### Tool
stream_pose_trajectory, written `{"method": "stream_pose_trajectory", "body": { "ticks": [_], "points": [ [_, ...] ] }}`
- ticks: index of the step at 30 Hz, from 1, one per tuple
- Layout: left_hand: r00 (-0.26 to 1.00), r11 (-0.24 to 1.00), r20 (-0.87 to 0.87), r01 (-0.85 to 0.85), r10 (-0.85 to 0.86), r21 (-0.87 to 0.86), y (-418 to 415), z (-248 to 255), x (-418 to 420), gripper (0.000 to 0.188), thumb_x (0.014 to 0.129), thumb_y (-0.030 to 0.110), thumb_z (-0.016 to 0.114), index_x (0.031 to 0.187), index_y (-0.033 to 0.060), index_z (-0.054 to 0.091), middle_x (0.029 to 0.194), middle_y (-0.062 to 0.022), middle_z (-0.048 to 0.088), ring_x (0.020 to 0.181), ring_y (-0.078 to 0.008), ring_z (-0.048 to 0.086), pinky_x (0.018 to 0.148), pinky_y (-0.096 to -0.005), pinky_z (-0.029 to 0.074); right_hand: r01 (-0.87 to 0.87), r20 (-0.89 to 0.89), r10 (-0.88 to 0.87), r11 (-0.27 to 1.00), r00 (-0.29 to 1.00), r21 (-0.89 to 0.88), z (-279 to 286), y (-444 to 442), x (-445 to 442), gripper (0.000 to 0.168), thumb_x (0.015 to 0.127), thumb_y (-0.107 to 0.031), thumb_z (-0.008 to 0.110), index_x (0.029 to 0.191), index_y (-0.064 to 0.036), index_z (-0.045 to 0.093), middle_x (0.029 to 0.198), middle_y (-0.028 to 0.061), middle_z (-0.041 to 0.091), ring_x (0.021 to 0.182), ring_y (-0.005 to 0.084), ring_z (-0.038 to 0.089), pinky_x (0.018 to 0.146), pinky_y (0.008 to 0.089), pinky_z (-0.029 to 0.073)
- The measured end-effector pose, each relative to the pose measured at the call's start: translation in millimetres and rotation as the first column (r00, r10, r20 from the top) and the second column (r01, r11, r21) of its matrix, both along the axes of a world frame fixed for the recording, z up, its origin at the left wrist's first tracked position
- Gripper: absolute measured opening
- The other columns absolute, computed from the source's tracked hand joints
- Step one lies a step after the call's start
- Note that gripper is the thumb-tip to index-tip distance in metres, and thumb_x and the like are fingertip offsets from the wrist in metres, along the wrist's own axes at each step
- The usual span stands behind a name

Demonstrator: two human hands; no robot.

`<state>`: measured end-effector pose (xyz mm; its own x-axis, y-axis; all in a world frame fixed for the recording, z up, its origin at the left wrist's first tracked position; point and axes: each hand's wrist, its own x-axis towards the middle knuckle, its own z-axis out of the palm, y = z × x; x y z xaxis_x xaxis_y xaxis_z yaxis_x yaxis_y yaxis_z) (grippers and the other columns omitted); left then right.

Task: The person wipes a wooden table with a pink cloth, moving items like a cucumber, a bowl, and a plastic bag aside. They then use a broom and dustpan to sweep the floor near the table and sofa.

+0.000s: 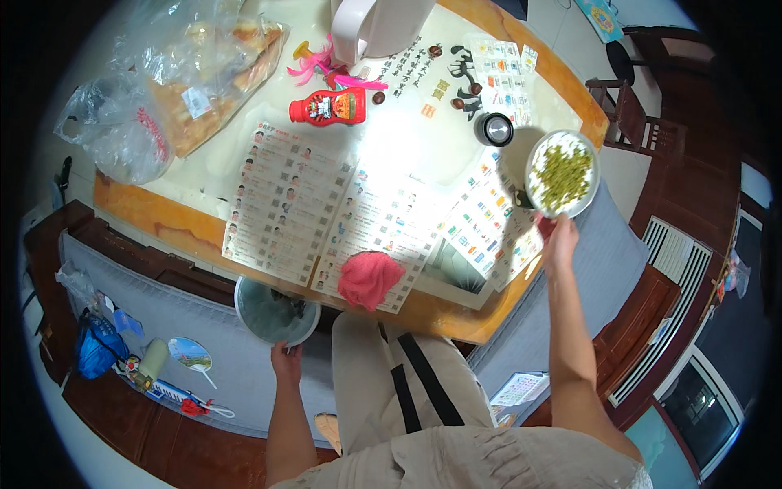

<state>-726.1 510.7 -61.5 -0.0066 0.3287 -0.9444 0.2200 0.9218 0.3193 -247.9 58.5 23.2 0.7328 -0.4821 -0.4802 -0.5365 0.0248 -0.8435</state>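
Low on the left, my left hand grips the near rim of a pale round waste bin, held below the table edge. Some dark matter lies inside it. Out at the right, my right hand holds a white round dish by its near edge. Chopped green bits cover the middle of the dish. Something red shows beside my right fingers, too small to name. A crumpled pink cloth rests at the table's front edge, between my two arms.
On the table lie printed sheets, a red sauce bottle, a black-rimmed round lid or cup, a feather shuttlecock and a pale pitcher. Plastic bags with bread sit at the far left. Grey-cushioned benches flank me.
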Motion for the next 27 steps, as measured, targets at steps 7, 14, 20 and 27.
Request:
{"method": "stream_pose_trajectory", "body": {
  "ticks": [7,14,20,27],
  "points": [
    [1.0,1.0,0.006,0.022,-0.022,0.009,3.2,6.9,11.0,0.038,0.081,0.01,0.059,0.118,0.0082,0.048,0.115,-0.0093,0.051,0.102,-0.0269,0.053,0.09,-0.0418,0.048,0.07,-0.169,-0.055,0.993,0.984,0.09,-48.1,-33.3,88.6,0.027,0.098,-0.012,0.038,0.111,0.009,0.048,0.092,0.018,0.065,0.076,0.0226,0.067,0.066,0.0305,0.059],
    [1.0,0.999,0.01,0.007,-0.008,0.039,12.2,4.9,-4.8,0.036,0.081,0.009,0.059,0.115,0.0078,0.049,0.114,-0.0094,0.053,0.1,-0.0267,0.055,0.088,-0.0424,0.05,0.183,-0.249,-0.115,0.945,0.962,0.271,-69.3,-28.0,101.6,0.024,0.098,-0.009,0.039,0.11,0.006,0.053,0.096,0.0167,0.066,0.083,0.023,0.067,0.073,0.0304,0.059],
    [0.998,0.999,0.053,-0.038,0.037,0.023,21.7,-8.2,-8.9,0.035,0.081,0.009,0.058,0.115,0.0079,0.048,0.113,-0.0088,0.055,0.1,-0.0264,0.057,0.088,-0.0425,0.05,-0.091,-0.174,0.102,0.993,0.98,0.071,-21.2,56.8,40.3,0.026,0.096,-0.02,0.052,0.11,0.002,0.055,0.09,0.0115,0.068,0.075,0.0175,0.066,0.065,0.0271,0.054],
    [0.993,0.999,0.109,0.043,-0.04,-0.03,44.1,-14.4,-7.8,0.028,0.081,0.009,0.057,0.109,0.0073,0.052,0.108,-0.0072,0.059,0.098,-0.0239,0.059,0.087,-0.0413,0.052,-0.69,0.043,0.974,0.19,0.224,-0.698,16.3,293.9,28.1,0.033,0.081,-0.011,0.068,0.112,0.0,0.062,0.105,0.0156,0.064,0.097,0.0313,0.06,0.086,0.0393,0.048]
  ]
}}
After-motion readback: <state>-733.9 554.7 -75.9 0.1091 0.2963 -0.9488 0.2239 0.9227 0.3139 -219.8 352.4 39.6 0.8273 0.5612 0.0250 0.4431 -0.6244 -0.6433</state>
